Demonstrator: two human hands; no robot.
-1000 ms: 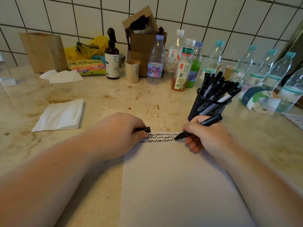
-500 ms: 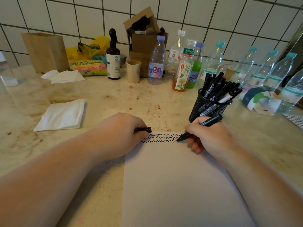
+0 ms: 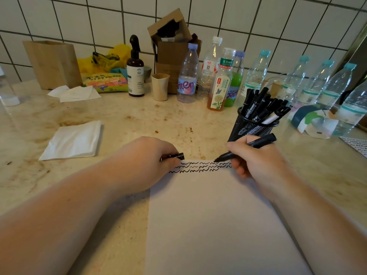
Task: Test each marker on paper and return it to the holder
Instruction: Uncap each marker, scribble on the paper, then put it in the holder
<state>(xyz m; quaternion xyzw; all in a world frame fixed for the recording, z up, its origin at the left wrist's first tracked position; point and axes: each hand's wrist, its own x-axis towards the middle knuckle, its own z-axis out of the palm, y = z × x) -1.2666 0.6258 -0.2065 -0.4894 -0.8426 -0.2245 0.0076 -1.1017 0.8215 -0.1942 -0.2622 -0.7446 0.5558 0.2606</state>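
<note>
White tiles back a stained bench [image 3: 178, 124] crowded with bottles. At the far edge of the paper [image 3: 214, 215], the right hand [image 3: 256, 157] pinches a marker [image 3: 245, 148], tip on the wavy test lines [image 3: 198, 167]; the left hand [image 3: 147, 161] grips its cap [image 3: 175, 156]. Three rows are drawn, so several markers seem tested; recapping and returning to the mesh holder [image 3: 252, 126], far right, remain.

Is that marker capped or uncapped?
Uncapped: the marker shows its bare tip on the paper, and the left hand holds the cap.
</note>
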